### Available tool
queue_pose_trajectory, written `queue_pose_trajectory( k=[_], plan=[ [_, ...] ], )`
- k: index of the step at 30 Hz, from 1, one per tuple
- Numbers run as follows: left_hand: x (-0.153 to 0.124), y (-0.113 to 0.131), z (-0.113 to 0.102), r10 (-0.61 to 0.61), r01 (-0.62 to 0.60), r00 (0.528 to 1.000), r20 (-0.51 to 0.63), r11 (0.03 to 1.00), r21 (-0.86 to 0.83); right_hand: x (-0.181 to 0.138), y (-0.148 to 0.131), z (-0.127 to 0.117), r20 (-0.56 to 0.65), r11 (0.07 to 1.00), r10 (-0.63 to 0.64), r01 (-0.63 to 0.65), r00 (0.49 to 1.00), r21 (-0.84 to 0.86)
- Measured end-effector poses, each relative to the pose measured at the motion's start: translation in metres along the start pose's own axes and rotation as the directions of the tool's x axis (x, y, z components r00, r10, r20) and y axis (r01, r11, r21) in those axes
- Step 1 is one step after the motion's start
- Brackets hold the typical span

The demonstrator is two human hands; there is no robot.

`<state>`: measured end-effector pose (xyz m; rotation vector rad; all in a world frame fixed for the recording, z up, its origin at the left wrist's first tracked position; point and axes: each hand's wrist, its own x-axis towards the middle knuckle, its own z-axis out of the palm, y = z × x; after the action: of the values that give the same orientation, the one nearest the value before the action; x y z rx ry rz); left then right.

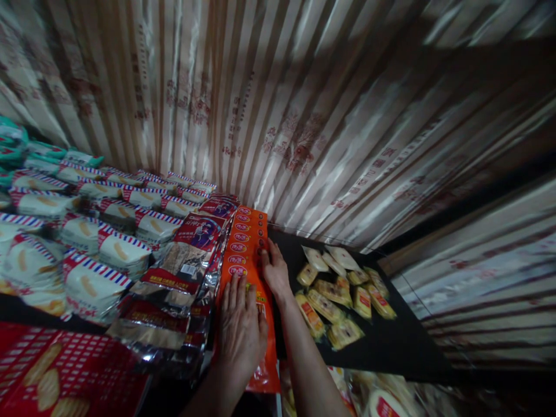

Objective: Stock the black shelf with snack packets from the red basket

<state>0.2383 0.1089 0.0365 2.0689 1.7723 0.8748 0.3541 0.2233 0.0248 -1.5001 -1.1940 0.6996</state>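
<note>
A long orange snack packet (244,243) with a column of printed oval logos lies lengthwise on the black table. My left hand (240,321) rests flat on its lower half, fingers stretched out and pointing away from me. Along the packet's right edge is my right hand (275,271), its fingers extended and touching the orange wrapper near the far end. Part of the packet is hidden under both hands. Close on the left lie stacked dark red and silver packets (195,243) with clear windows.
Rows of white bags with striped tops (124,249) fill the left, with green bags (41,157) beyond. A red printed box (73,370) sits front left. Small yellow wrapped snacks (328,310) are scattered on the black tabletop (391,347) at right. Pleated printed sheeting (278,116) hangs behind.
</note>
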Motion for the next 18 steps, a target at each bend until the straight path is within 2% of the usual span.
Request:
queue_pose_trajectory(
  k=[3, 6, 13, 18],
  plan=[
    [0.0, -0.0001, 0.0008, 0.02, -0.021, 0.999, 0.027, 1.0, 0.005, -0.0023, 0.0025, 0.0024, 0.104, 0.993, -0.083, 0.091, 0.991, -0.077],
    [0.0007, 0.0008, -0.0011, 0.013, -0.013, 0.998, 0.056, 1.0, 0.013, -0.0027, 0.005, 0.0042, 0.136, 0.995, -0.071, 0.08, 0.988, -0.067],
    [-0.0014, 0.0032, 0.0001, 0.009, -0.01, 1.0, 0.013, 0.999, 0.032, 0.0017, 0.0053, -0.0017, 0.095, 0.989, -0.074, 0.085, 0.993, -0.118],
    [-0.003, 0.0017, 0.0042, 0.028, -0.026, 0.999, -0.047, 0.999, 0.041, 0.0055, 0.0087, 0.0039, 0.083, 0.992, -0.059, 0.068, 0.995, -0.111]
  ],
)
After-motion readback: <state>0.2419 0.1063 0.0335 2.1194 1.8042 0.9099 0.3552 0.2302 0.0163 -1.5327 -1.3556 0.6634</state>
